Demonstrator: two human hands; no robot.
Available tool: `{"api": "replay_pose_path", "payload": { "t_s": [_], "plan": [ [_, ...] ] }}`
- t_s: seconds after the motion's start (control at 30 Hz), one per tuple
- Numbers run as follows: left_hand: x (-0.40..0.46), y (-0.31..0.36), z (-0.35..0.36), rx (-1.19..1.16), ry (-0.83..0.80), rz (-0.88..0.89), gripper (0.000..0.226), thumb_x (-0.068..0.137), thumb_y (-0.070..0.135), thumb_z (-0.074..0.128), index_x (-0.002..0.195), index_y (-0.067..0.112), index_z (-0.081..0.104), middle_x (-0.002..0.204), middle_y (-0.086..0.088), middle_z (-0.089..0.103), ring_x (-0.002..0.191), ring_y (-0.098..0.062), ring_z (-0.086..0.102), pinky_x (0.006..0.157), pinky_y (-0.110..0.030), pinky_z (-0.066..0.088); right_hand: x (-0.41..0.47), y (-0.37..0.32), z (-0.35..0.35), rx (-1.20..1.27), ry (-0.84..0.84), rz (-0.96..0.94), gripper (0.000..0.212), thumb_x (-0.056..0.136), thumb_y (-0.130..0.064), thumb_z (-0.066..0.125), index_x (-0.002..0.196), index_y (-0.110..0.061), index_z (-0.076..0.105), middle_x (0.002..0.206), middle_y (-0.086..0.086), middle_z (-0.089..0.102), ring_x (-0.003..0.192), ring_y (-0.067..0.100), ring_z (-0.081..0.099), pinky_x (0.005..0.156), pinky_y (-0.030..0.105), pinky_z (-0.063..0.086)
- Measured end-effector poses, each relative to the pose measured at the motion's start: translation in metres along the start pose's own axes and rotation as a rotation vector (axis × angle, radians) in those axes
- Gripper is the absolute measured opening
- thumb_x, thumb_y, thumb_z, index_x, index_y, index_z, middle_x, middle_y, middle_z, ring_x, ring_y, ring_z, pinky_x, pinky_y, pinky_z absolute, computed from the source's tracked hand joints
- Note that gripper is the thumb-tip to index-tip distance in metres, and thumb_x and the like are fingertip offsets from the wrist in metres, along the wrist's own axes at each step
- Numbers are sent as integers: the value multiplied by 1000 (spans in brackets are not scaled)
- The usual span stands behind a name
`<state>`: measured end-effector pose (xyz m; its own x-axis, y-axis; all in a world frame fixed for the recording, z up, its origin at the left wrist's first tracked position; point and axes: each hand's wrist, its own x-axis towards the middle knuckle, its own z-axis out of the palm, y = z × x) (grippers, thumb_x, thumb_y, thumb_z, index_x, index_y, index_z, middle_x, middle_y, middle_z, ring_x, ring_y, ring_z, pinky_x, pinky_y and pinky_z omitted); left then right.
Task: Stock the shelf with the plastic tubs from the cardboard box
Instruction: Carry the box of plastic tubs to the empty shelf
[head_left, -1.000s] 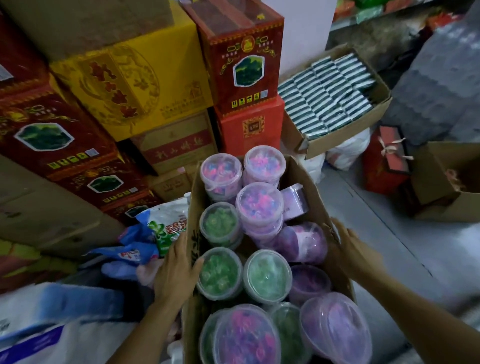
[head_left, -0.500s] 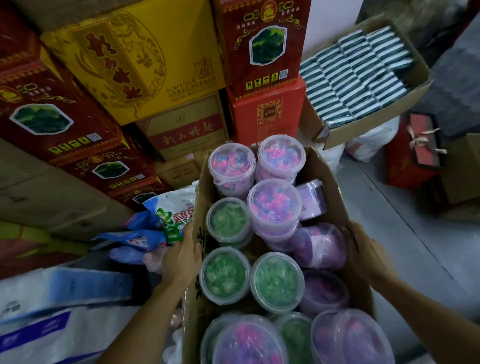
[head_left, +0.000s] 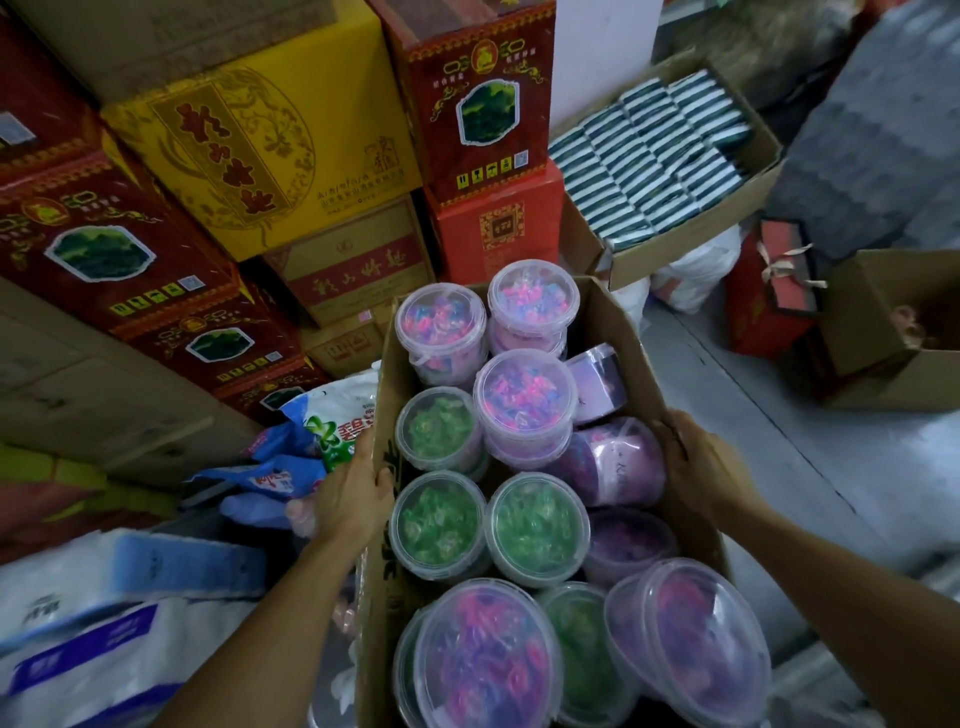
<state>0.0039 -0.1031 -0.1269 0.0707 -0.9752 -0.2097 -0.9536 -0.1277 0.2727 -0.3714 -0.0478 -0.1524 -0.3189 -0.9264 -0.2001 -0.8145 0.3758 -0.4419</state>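
Upright mostly, the plastic tubs (head_left: 524, 395) fill the cardboard box (head_left: 631, 343) at centre. Left hand (head_left: 350, 496) grasps its left wall, right hand (head_left: 698, 467) apparently grasps its right wall. Stacked cartons (head_left: 260, 150) stand far left.

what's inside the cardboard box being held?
The cardboard box holds lidded plastic tubs of green or pink-purple contents, most upright, a few on their sides. Lower layers and the box floor are covered.

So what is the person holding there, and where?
The cardboard box of tubs, by its two long side walls: left hand on one, right hand on the other.
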Motion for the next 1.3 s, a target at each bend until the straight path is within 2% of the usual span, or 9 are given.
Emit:
{"api": "replay_pose_path", "payload": {
  "t_s": [0.13, 0.23, 0.37, 0.57, 0.7, 0.87, 1.0, 1.1, 1.3],
  "plan": [
    [-23, 0, -7, -11, 13, 73, 60, 92, 20, 49, 147, 21, 24, 100, -18, 67, 88, -37, 62, 71, -39, 46, -29, 6, -16, -29, 47, 4, 25, 98, -41, 36, 116, -28, 48, 98, 15, 70, 85, 40, 64, 74, 46, 51],
    [-39, 1, -15, -11, 19, 145, 55, 92, 20, 50, 143, 20, 29, 101, -16, 67, 88, -35, 63, 65, -33, 40, -56, 11, -23, -27, 100, 16, 24, 98, -42, 36, 113, -28, 47, 95, 14, 70, 83, 39, 64, 73, 45, 52],
    [-52, -3, -28, 21, 10, 231, 48, 92, 24, 51, 137, 21, 35, 108, -12, 66, 94, -34, 63, 71, -36, 46, -105, 10, -29, -10, 180, 65, 22, 98, -38, 40, 112, -26, 50, 98, 16, 70, 85, 40, 64, 73, 45, 51],
    [-74, -23, -47, 23, 0, 462, 46, 91, 24, 52, 134, 19, 38, 101, -14, 67, 89, -37, 63, 68, -37, 47, -212, -3, -21, -5, 338, 192, 20, 97, -32, 45, 114, -23, 53, 100, 20, 70, 87, 42, 65, 71, 43, 51],
    [-91, -26, -58, 62, -3, 623, 48, 90, 24, 51, 136, 18, 37, 94, -16, 68, 83, -37, 64, 66, -40, 50, -293, -13, -10, 17, 450, 315, 16, 96, -27, 49, 109, -20, 55, 91, 22, 70, 81, 43, 66, 64, 42, 50],
    [-128, -10, -60, 93, -60, 817, 48, 89, 27, 51, 135, 20, 36, 99, -17, 68, 88, -38, 64, 72, -42, 52, -391, -18, -5, 68, 542, 473, 26, 94, -21, 50, 118, -18, 60, 99, 21, 70, 88, 39, 66, 72, 40, 50],
    [-167, 11, -49, 130, -85, 967, 50, 89, 27, 52, 136, 19, 37, 105, -16, 67, 94, -38, 63, 74, -41, 49, -469, -9, 2, 100, 613, 604, 40, 89, -32, 42, 126, -24, 56, 105, 17, 70, 91, 38, 67, 72, 40, 50],
    [-206, 26, -38, 150, -116, 1067, 48, 89, 28, 51, 134, 20, 38, 103, -17, 68, 94, -38, 63, 73, -41, 50, -531, 9, 16, 97, 627, 745, 39, 92, -27, 46, 130, -24, 52, 104, 19, 70, 88, 39, 66, 70, 39, 49],
    [-318, 59, -18, 162, -160, 1311, 43, 90, 27, 51, 130, 20, 38, 103, -13, 67, 93, -36, 63, 68, -38, 44, -668, 33, 35, 119, 702, 1023, 39, 94, -22, 50, 133, -23, 51, 108, 21, 68, 95, 41, 64, 80, 45, 49]
  ]
}}
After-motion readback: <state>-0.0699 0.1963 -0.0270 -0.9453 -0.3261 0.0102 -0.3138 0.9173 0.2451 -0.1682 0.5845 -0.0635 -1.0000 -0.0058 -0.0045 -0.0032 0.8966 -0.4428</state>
